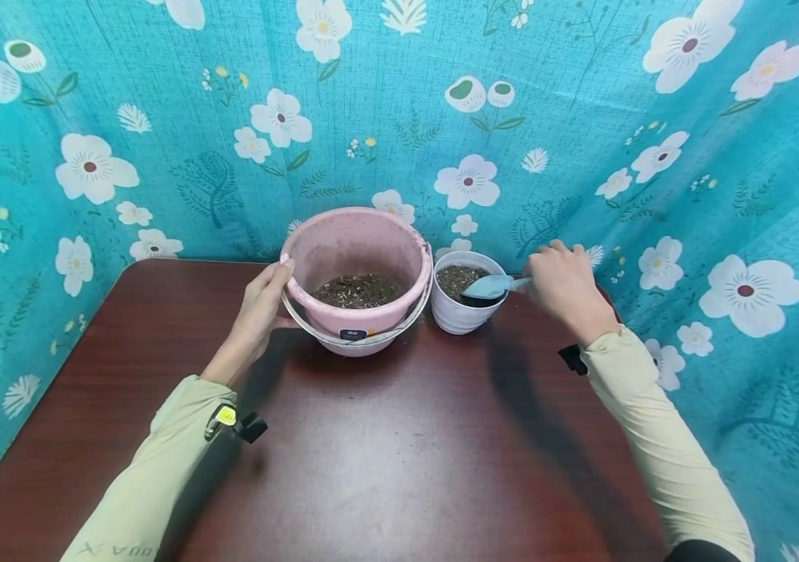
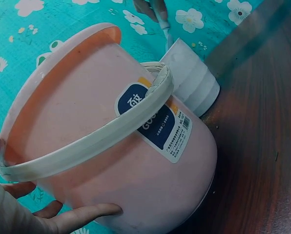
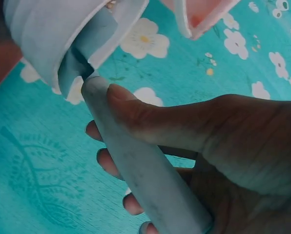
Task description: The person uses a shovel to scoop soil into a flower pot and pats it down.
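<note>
A pink bucket [image 1: 364, 316] with dark soil [image 1: 360, 290] in its bottom stands near the table's back edge. My left hand [image 1: 258, 304] holds it at the left side, a finger at the rim. In the left wrist view, the bucket's white handle [image 2: 87, 148] hangs down across its front, over a label. Just right of the bucket stands a white ribbed flowerpot [image 1: 458, 318] holding soil. My right hand [image 1: 562, 285] grips the handle of a light blue trowel [image 1: 489, 286], its blade over the pot's right rim and partly inside. The blade's tip is hidden in the right wrist view.
The dark red-brown wooden table [image 1: 371, 460] extends toward me from the bucket and pot. A turquoise floral curtain [image 1: 385, 117] hangs right behind the table and along both sides. A few soil crumbs [image 2: 211, 118] lie beside the pot.
</note>
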Tool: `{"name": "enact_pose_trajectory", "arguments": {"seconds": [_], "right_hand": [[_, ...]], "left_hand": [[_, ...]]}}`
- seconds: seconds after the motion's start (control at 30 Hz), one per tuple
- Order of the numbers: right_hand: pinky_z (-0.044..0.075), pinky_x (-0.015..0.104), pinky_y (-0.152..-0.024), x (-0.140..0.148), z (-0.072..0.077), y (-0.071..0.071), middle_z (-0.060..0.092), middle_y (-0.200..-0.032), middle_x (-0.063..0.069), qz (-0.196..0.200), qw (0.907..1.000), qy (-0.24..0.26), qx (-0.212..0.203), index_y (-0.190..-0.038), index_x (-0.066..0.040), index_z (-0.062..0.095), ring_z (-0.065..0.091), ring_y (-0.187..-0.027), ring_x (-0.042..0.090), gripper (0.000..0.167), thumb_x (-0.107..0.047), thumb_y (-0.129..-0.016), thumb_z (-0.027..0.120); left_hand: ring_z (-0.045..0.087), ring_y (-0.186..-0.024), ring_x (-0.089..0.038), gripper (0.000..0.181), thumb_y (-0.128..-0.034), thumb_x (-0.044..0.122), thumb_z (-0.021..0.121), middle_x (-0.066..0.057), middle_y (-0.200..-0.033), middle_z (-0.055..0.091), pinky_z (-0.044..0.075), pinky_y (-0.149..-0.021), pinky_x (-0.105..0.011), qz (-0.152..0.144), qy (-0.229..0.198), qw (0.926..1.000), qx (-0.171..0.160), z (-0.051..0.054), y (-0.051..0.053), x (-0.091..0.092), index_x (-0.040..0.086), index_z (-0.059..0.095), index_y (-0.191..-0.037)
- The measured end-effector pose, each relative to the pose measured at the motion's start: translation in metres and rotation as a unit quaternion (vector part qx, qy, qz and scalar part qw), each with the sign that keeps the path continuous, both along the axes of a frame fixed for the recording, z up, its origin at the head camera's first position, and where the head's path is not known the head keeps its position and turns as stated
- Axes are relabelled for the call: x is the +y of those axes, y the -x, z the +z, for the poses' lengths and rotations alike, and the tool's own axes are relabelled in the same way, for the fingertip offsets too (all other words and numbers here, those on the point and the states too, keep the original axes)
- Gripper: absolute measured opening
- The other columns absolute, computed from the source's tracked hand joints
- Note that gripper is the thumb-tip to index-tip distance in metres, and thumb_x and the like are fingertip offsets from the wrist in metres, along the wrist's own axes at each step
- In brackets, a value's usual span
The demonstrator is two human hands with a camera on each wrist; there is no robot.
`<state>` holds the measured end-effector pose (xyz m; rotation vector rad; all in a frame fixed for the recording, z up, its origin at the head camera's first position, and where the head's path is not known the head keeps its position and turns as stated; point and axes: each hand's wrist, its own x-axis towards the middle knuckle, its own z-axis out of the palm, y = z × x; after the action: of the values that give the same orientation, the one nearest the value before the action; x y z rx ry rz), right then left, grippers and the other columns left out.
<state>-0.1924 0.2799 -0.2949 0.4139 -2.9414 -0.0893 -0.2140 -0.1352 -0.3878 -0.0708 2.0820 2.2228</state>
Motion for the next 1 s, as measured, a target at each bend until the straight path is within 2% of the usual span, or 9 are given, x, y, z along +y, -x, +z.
{"name": "enact_pose_trajectory", "arguments": {"seconds": [0.13,0.27,0.47,0.73,0.87,1.0], "right_hand": [[0.045,0.058,-0.072,-0.005,0.003,-0.003,0.066,-0.081,0.020,-0.002,0.9998,-0.014,0.017,-0.074,-0.003,0.077,0.055,-0.085,0.041,0.016,-0.006,-0.090,0.078],[0.048,0.060,-0.076,-0.010,0.004,-0.003,0.067,-0.083,0.021,-0.002,0.9993,-0.037,0.008,-0.073,-0.003,0.075,0.058,-0.089,0.042,0.018,-0.010,-0.088,0.082],[0.048,0.057,-0.073,-0.011,0.009,-0.001,0.066,-0.080,0.019,0.009,0.9988,-0.040,0.028,-0.076,-0.004,0.077,0.058,-0.087,0.041,0.013,-0.008,-0.085,0.083],[0.047,0.054,-0.073,-0.004,0.012,-0.002,0.070,-0.086,0.019,0.030,0.9983,-0.046,0.018,-0.087,-0.002,0.081,0.057,-0.087,0.040,0.008,-0.009,-0.086,0.084],[0.044,0.054,-0.071,0.002,0.013,-0.002,0.069,-0.089,0.019,0.028,0.9976,-0.023,0.059,-0.092,-0.002,0.082,0.055,-0.087,0.040,0.006,-0.007,-0.089,0.080],[0.041,0.053,-0.068,0.002,0.013,0.003,0.067,-0.088,0.019,0.035,0.9922,0.027,0.117,-0.096,-0.002,0.082,0.053,-0.086,0.040,0.010,-0.010,-0.091,0.080]], "left_hand": [[0.059,-0.093,-0.012,0.060,-0.1071,0.045,0.051,0.001,-0.105,0.051,0.064,-0.061,-0.032,-0.004,0.004,1.0000,-0.002,-0.001,-0.001,0.000,0.002,0.048,-0.149],[0.059,-0.093,-0.011,0.061,-0.1073,0.044,0.050,-0.003,-0.108,0.051,0.064,-0.061,-0.032,-0.005,0.004,1.0000,-0.001,-0.001,-0.001,0.000,0.001,0.047,-0.150],[0.057,-0.099,-0.013,0.062,-0.1073,0.044,0.050,-0.010,-0.117,0.049,0.064,-0.063,-0.032,-0.006,0.003,1.0000,0.001,0.000,0.000,0.000,0.002,0.046,-0.153],[0.059,-0.089,-0.011,0.059,-0.1071,0.043,0.051,0.001,-0.100,0.049,0.064,-0.061,-0.033,0.000,0.006,1.0000,0.007,0.001,0.001,0.000,-0.001,0.048,-0.147],[0.060,-0.086,-0.012,0.057,-0.1074,0.043,0.052,0.002,-0.097,0.051,0.064,-0.060,-0.034,0.000,0.008,0.9999,0.011,0.000,0.001,0.000,-0.001,0.050,-0.143],[0.061,-0.087,-0.012,0.057,-0.1075,0.043,0.052,0.001,-0.098,0.051,0.064,-0.060,-0.033,-0.001,0.009,0.9999,0.013,0.000,0.000,0.000,-0.001,0.050,-0.144]]}}
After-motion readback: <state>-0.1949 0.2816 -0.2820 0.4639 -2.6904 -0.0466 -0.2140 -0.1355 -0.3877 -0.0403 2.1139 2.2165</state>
